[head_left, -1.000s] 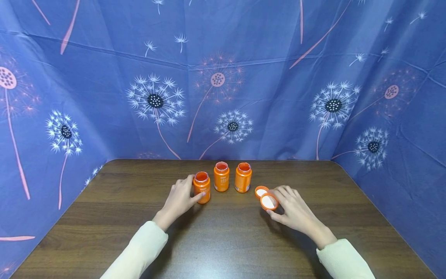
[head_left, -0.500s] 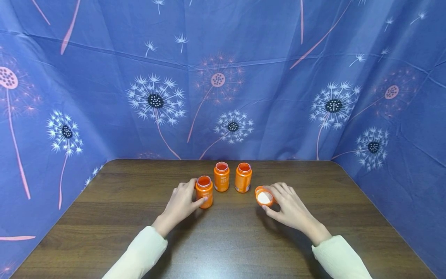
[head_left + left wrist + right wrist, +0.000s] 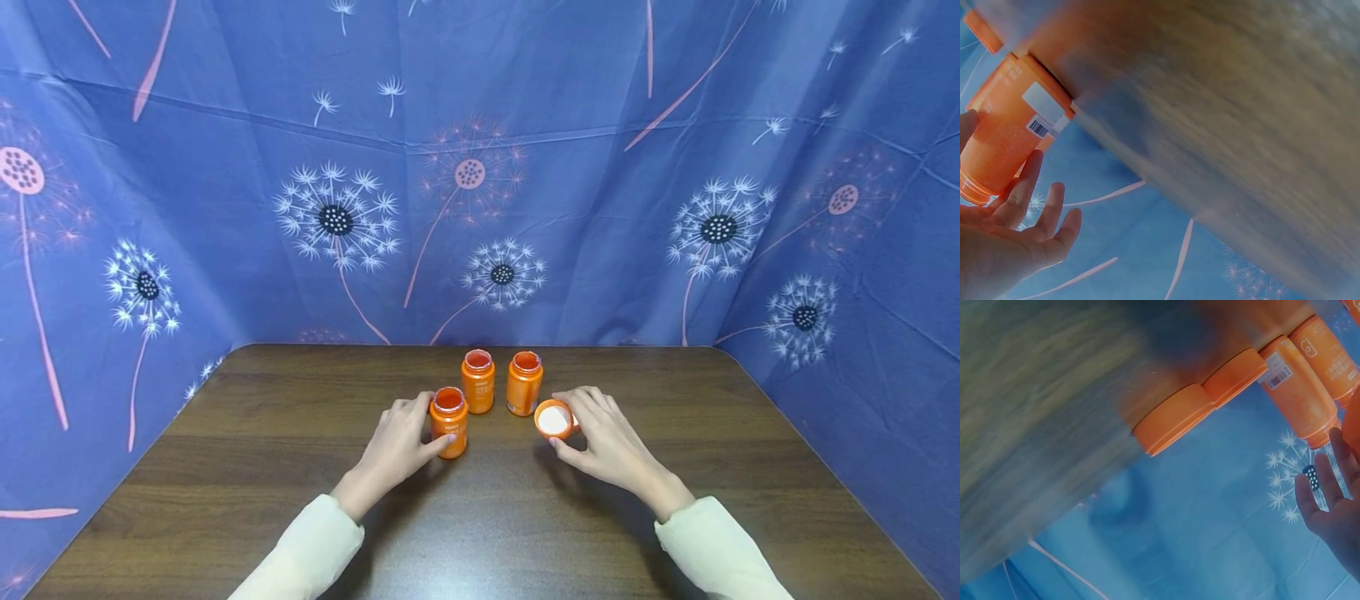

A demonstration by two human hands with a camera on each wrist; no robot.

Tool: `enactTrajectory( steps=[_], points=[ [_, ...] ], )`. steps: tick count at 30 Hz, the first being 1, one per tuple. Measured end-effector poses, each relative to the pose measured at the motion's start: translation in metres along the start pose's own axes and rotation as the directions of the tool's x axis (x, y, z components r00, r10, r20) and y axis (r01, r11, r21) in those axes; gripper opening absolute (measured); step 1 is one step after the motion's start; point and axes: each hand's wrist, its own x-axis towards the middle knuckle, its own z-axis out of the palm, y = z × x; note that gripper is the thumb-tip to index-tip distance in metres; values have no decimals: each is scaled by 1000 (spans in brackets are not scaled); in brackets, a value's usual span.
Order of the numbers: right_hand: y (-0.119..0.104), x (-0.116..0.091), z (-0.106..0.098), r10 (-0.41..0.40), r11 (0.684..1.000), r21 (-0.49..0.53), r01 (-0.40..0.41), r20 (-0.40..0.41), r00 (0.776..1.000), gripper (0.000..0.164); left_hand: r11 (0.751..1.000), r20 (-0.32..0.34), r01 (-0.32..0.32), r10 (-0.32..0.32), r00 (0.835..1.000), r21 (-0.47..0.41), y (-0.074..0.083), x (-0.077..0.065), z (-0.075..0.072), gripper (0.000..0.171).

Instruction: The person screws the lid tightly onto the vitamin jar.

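1. Over the worktop (image 3: 480,533), the person's left hand (image 3: 396,446) is holding the nearest orange bottle (image 3: 447,437), grip pinching it between thumb and fingers. It's pointing mouth-up, but I can't tell whether its base is touching wood.
2. Their right hand (image 3: 611,442) is pinching an orange lid (image 3: 553,419) by the rim, white inside showing, just right of the bottles.
3. Farther back, a second bottle (image 3: 477,387) and a third bottle (image 3: 523,390) are standing upright, close together, tops gaping.
4. Another lid (image 3: 1174,419) and one more lid (image 3: 1235,377) are lying side by side near that hand.
5. Blue dandelion cloth (image 3: 592,125) is hanging behind everything.
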Motion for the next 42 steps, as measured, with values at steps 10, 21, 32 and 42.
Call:
enactTrajectory(
  steps=[10,21,32,42],
  points=[
    [-7,9,7,-14,999,37,14,2,1000,53,1000,21,5,-5,1000,-12,5,-2,3,61],
    [-15,18,17,-50,996,75,53,-34,998,56,999,33,-1,3,999,-32,9,-3,5,61],
    [-25,32,21,-85,990,106,90,-51,995,55,998,35,-5,8,999,-63,11,-4,6,60],
    [-29,41,23,-75,989,127,79,-39,996,55,998,34,-31,34,999,-59,6,-2,8,58]
  ],
)
